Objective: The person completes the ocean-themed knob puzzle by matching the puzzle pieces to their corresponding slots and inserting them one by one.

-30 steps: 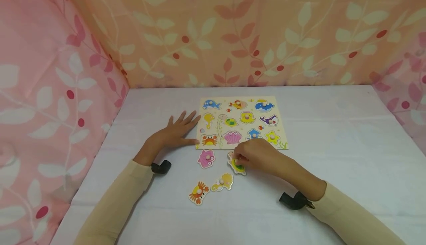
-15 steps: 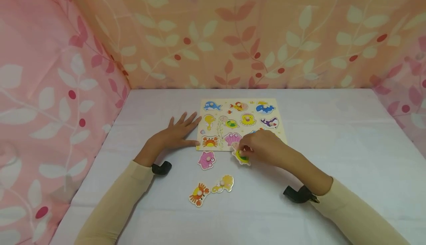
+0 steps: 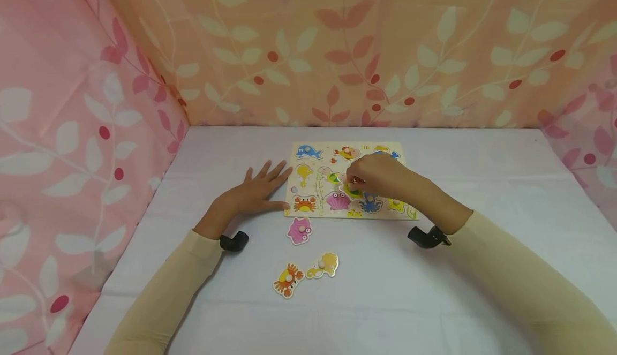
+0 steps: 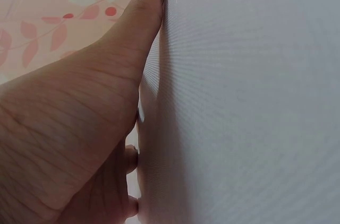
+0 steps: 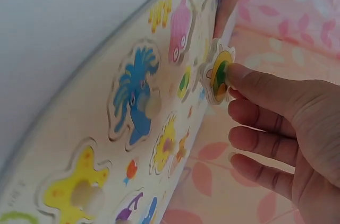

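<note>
My right hand (image 3: 378,175) pinches a turtle puzzle piece (image 5: 217,72) by thumb and fingers, above the wooden sea-animal puzzle board (image 3: 332,213). In the right wrist view the piece is tilted close over the board, near the printed turtle space (image 5: 184,83). The printed turtle (image 3: 332,177) shows just left of the held piece in the head view. My left hand (image 3: 253,191) lies with fingers spread on the cloth, thumb and fingertips at the board's left edge. In the left wrist view, the left thumb (image 4: 138,17) reaches the board's edge.
Three loose knobbed pieces lie on the white cloth in front of the board: a pink shell (image 3: 300,231), a yellow seahorse (image 3: 323,265) and an orange crab (image 3: 288,280). Other pieces, such as the blue squid (image 5: 139,99) and yellow starfish (image 5: 77,187), sit in the board.
My right hand has lifted the turtle piece from the cloth in front of the board and carried it forward over the board. The left hand has stayed in place.
</note>
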### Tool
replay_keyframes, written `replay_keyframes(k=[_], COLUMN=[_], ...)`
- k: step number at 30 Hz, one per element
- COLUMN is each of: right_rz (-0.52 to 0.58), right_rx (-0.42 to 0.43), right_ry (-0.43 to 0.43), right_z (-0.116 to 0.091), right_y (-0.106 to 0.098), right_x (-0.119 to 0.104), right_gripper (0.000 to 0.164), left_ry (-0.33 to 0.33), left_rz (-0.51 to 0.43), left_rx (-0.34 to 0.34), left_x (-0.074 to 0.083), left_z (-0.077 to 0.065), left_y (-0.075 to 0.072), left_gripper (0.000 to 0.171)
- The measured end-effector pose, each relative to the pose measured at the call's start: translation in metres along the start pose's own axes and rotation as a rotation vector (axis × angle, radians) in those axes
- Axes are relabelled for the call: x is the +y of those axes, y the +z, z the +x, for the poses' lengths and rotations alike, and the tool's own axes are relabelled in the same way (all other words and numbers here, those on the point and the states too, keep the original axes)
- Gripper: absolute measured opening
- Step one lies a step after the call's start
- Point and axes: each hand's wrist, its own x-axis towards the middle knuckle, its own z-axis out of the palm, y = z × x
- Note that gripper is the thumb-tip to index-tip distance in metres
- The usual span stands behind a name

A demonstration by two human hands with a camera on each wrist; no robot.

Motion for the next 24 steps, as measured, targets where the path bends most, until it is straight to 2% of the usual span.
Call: replay_keyframes(k=[4, 10, 16, 24], right_rz=[-0.035, -0.084, -0.119, -0.140], right_rx=[-0.014, -0.011, -0.027, -0.033], right_ry=[-0.025, -0.067, -0.115, -0.123], right_z=[0.019, 0.043, 0.058, 0.069], right_y=[-0.001, -0.001, 0.002, 0.011], right_x=[0.009, 0.017, 0.021, 0.022], right_gripper=[0.002, 0.005, 0.006, 0.013], left_ry=[0.001, 0.005, 0.001, 0.001], left_rz=[0.001, 0.000, -0.014, -0.005], left_rx=[-0.005, -0.001, -0.007, -0.012], left_x=[-0.002, -0.002, 0.002, 0.004], left_z=[0.001, 0.001, 0.001, 0.000], left_y=[0.001, 0.001, -0.001, -0.002], left_gripper=[0.102, 0.101, 0.100, 0.100])
